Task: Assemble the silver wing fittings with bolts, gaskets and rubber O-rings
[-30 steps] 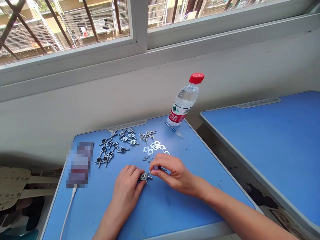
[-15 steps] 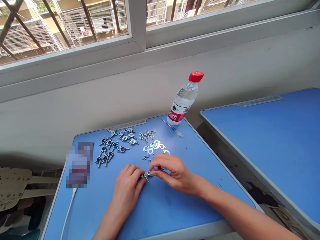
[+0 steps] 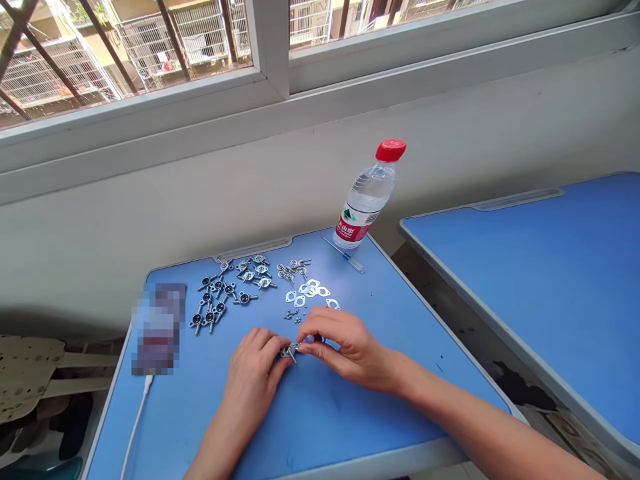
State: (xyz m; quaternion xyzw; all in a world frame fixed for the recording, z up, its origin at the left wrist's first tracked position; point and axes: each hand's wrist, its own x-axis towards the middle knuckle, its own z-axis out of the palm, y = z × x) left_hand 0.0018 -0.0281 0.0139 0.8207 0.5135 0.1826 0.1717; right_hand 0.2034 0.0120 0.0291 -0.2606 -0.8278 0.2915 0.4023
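Left hand (image 3: 256, 363): grip pinched metal fitting (image 3: 289, 351) on tabletop (image 3: 320, 413) | right hand (image 3: 353, 347): fingertips pressed together on small translucent-handled tool (image 3: 309, 339)

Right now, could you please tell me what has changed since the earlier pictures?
The metal part has turned slightly in the left hand, its right side swinging away from the person. Nothing was grasped or released; the right hand still holds the small tool. The bottle stayed put.
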